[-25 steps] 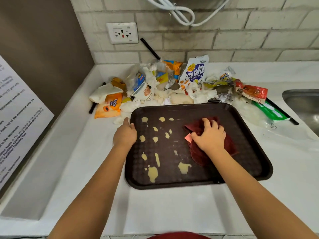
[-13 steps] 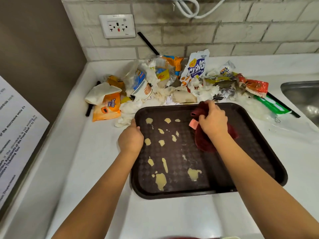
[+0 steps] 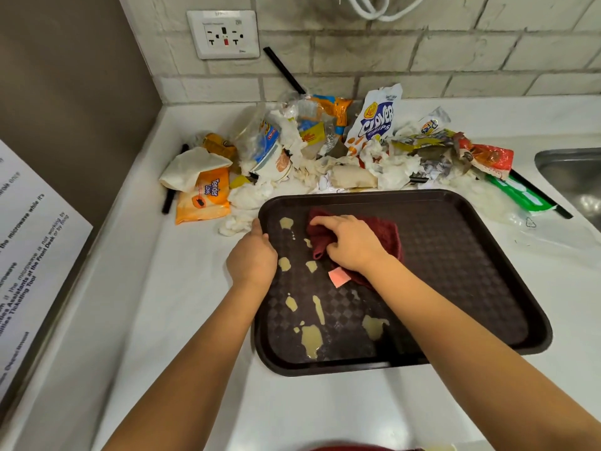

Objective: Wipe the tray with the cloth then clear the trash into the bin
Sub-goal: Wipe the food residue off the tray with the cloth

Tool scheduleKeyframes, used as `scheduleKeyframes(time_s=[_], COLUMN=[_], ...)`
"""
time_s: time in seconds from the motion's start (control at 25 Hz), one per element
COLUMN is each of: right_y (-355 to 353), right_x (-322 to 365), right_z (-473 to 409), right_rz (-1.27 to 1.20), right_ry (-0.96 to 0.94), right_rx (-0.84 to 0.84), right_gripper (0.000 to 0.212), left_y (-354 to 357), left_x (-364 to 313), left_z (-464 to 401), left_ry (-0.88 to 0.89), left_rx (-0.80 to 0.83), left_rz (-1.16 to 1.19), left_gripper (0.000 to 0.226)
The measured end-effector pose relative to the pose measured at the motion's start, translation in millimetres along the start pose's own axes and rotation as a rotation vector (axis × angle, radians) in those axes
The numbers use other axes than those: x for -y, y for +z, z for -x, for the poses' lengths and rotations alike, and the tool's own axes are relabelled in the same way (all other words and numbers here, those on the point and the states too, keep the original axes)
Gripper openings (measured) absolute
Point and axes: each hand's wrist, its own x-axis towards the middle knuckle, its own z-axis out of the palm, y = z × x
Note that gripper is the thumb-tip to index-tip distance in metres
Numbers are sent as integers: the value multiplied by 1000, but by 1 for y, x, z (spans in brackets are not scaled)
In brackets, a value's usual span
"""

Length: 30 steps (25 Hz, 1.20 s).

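Head view: one cloth (image 3: 383, 237), one tray (image 3: 471, 255), two hands on them.

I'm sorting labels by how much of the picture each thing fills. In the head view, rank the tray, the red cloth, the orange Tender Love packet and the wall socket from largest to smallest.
1. Tray
2. Red cloth, partly hidden under the right hand
3 and 4. Orange Tender Love packet and wall socket: too alike to rank, and the socket is farther away.
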Motion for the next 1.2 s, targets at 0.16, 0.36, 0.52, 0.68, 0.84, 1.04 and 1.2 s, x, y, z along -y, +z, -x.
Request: scheduleKeyframes(time_s=[0.16, 0.36, 0.52, 0.68, 0.84, 1.04, 1.2], right_y=[-10, -15, -12, 2, -8, -14, -11], right_x=[-37, -70, -36, 2, -4, -49, -42], right_z=[22, 17, 4, 8, 28, 47, 30], right_rz=[-2, 16, -28, -17, -114, -73, 2], right_ry=[64, 488, 350, 51, -71, 87, 324], right_rx=[-96, -226, -129, -2, 94, -102, -70], right_gripper=[60, 63, 57, 58, 55, 57, 63], left_y=[-2, -2, -3, -3, -4, -6, -6], left_x=[0, 0, 0, -2, 1, 1, 0], left_z=[3, 3, 3, 2, 0, 1, 1], left_ry=[12, 14, 9, -1, -6, 1, 10], left_rx=[-4, -5, 3, 6, 2, 12, 18], left_rz=[4, 9, -5, -9, 5, -2, -2], left_gripper=[46, 46, 46, 46, 44, 45, 46])
